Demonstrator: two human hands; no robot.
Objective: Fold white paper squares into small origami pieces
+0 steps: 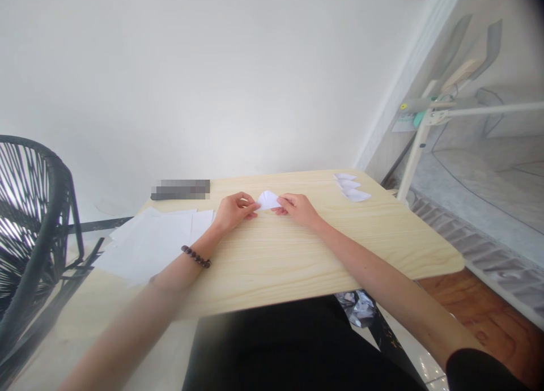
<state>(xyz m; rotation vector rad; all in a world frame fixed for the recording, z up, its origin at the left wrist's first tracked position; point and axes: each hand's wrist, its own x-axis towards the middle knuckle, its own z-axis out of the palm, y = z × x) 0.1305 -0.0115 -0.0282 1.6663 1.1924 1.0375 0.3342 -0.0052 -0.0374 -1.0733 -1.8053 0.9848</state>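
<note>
A small folded white paper [267,199], roughly triangular with a crease down its face, is held just over the middle of the wooden table [272,266]. My left hand [236,209] pinches its left corner between thumb and fingers. On the other side, my right hand [297,207] grips the right corner the same way. Several white paper sheets [157,241] lie spread at the table's left, partly behind my left forearm. Toward the back right rest three folded paper pieces [356,195] in an overlapping row.
A blurred-out dark object [181,190] lies at the back left edge, against the white wall [255,85]. On the left stands a black woven chair [46,209]. A white metal frame [419,147] rises beyond the table's right side. Below the front edge is a crumpled silvery thing [359,309].
</note>
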